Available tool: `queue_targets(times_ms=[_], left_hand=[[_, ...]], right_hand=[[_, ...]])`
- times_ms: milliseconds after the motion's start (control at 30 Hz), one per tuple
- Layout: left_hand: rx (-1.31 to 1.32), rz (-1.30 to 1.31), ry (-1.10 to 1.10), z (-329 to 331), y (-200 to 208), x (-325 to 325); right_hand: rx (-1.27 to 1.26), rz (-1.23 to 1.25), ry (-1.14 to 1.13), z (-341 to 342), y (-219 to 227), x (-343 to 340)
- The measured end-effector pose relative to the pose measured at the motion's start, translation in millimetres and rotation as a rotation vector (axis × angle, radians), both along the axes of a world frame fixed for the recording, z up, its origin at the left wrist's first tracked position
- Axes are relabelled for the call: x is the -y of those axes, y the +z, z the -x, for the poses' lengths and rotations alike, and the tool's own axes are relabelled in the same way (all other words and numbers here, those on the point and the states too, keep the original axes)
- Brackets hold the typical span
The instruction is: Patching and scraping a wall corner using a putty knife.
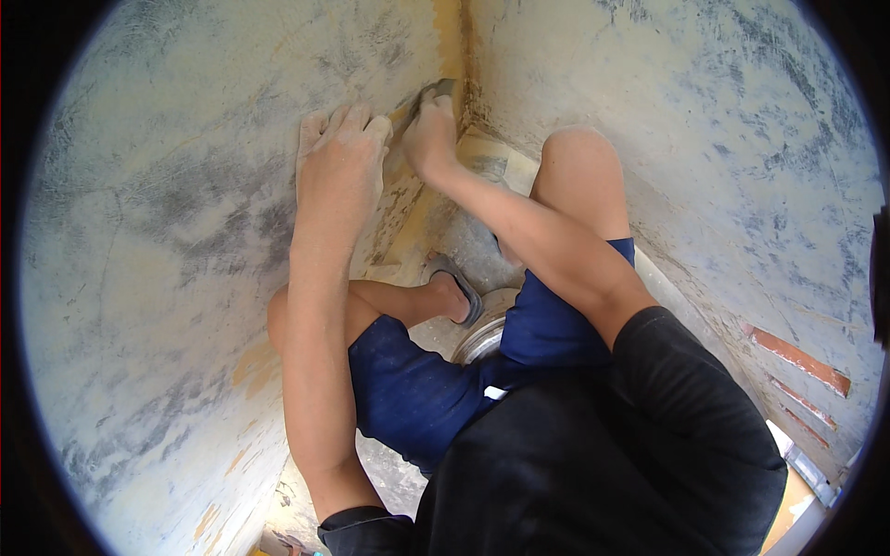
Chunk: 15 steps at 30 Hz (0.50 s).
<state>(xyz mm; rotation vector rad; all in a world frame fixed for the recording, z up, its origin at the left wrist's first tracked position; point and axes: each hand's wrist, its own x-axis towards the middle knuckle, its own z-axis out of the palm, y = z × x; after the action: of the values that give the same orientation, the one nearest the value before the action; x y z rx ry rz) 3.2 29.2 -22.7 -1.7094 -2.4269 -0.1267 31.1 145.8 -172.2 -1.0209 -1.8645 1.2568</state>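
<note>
Wall [167,278] matt, rough, patchy plaster; sanding pad [428,95] gritty.

The person wore a black short-sleeved shirt [593,454], dark blue knee-length shorts [408,389] and a grey flat sandal [461,287]. Forearms and knees were bare; pale dust coated both hands.

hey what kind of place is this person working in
Probably a room being renovated or painted: an inner corner of two walls with patchy, scraped whitish coating. The right hand presses a scraper into the corner, the dusty left hand braces nearby.
</note>
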Motion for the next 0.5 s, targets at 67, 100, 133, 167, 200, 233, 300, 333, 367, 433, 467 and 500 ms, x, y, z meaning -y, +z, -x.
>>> queue_targets(times_ms=[67, 100, 133, 167, 200, 233, 300, 333, 367, 433, 467, 500], left_hand=[[-0.02, 0.003, 0.017, 0.6, 0.9, 6.0], [-0.02, 0.002, 0.017, 0.1, 1.6, 5.3], [-0.025, 0.009, 0.015, -0.1, 2.4, 5.2], [-0.03, 0.016, 0.014, -0.6, 3.0, 5.0], [-0.03, 0.015, 0.011, -0.8, 2.6, 3.0], [-0.016, -0.006, 0.0, -1.3, 2.1, 0.3], [0.0, -0.024, -0.007, -0.9, 0.6, 0.8], [-0.026, -0.021, -0.001, 0.2, -0.5, 4.0], [-0.051, -0.018, 0.006, 0.7, -1.3, 6.9], [-0.03, -0.014, 0.003, -2.0, 2.0, 0.2], [-0.009, -0.006, 0.004, -2.9, 4.0, -3.2], [-0.008, -0.002, 0.007, -2.2, 4.1, -0.8]], right_hand=[[0.03, -0.063, 0.083, -9.4, 3.2, 20.7], [0.056, -0.138, 0.157, -13.6, 3.2, 23.8], [0.056, -0.139, 0.156, -11.5, 3.0, 15.0], [0.073, -0.052, 0.117, -7.3, 4.1, 0.4], [0.091, 0.035, 0.074, -5.0, 4.2, -7.8], [0.091, 0.035, 0.071, -6.7, 1.9, -1.3], [0.041, -0.179, 0.095, -11.3, -0.2, 21.2], [0.042, -0.176, 0.099, -10.5, 0.9, 20.2], [0.05, -0.073, 0.107, -8.8, 2.4, 16.3], [0.058, 0.019, 0.102, -5.6, 0.3, 3.7], [0.08, -0.003, 0.063, -3.5, -0.6, 0.7], [0.103, -0.018, 0.031, -2.3, 0.5, 4.6]])
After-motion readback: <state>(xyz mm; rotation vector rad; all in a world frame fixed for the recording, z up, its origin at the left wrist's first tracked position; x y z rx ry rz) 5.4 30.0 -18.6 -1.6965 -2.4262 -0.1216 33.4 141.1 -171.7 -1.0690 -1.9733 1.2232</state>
